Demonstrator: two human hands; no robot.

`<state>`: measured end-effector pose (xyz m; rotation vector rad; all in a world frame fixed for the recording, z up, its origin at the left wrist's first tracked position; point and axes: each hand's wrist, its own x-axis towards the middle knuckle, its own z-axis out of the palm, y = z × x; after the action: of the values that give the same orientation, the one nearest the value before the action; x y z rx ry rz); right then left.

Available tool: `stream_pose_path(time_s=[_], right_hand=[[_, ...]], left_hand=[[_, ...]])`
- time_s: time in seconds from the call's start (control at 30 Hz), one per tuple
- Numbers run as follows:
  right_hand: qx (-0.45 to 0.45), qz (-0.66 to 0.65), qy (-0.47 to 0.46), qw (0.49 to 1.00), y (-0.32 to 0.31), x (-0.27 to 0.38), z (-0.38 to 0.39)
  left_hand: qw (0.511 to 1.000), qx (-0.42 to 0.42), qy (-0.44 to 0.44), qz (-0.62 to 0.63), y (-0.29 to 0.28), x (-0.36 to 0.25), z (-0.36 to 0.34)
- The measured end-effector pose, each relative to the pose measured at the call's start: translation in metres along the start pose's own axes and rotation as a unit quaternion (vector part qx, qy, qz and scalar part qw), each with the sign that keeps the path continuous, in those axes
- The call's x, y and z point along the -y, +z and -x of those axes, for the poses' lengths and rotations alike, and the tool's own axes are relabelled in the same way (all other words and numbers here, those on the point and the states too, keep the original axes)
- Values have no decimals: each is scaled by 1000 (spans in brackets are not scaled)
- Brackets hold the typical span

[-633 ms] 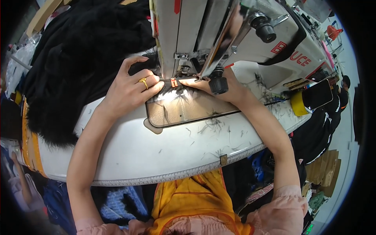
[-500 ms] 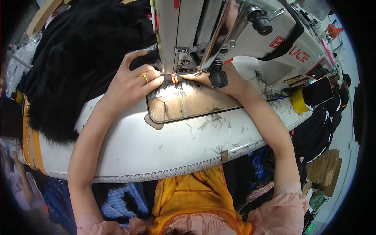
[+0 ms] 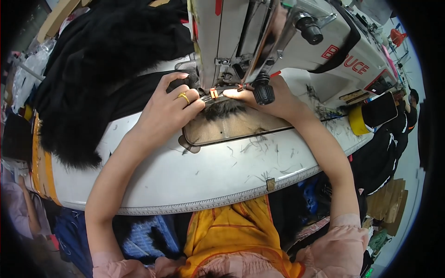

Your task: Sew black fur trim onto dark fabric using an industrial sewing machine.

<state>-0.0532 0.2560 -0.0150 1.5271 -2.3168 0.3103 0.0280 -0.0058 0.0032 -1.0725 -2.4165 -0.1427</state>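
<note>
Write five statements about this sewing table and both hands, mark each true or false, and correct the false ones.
1. The left hand wears a gold-coloured ring. True.
2. The right hand rests on the apron. False: the right hand is at the sewing machine, fingertips near a small orange piece.
3. A ruler strip runs along the front edge of the white table. True.
4. The apron is blue. False: the apron is yellow-orange.
5. Black furry material lies left of the sewing machine. True.
</note>
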Motion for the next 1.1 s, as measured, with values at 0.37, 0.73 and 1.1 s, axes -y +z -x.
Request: stream_pose_path(time_s=[0.37,0.73,1.1], right_hand=[[70,-69,89,991,-3,13,-4],[109,100,21,989,4,9,-4],[15,-12,50,999,11,-14,-4]], left_hand=[[996,-55,59,-47,8,20,3],[995,-23,42,-83,0,18,0],[981,23,-42,-189,-2,21,5]])
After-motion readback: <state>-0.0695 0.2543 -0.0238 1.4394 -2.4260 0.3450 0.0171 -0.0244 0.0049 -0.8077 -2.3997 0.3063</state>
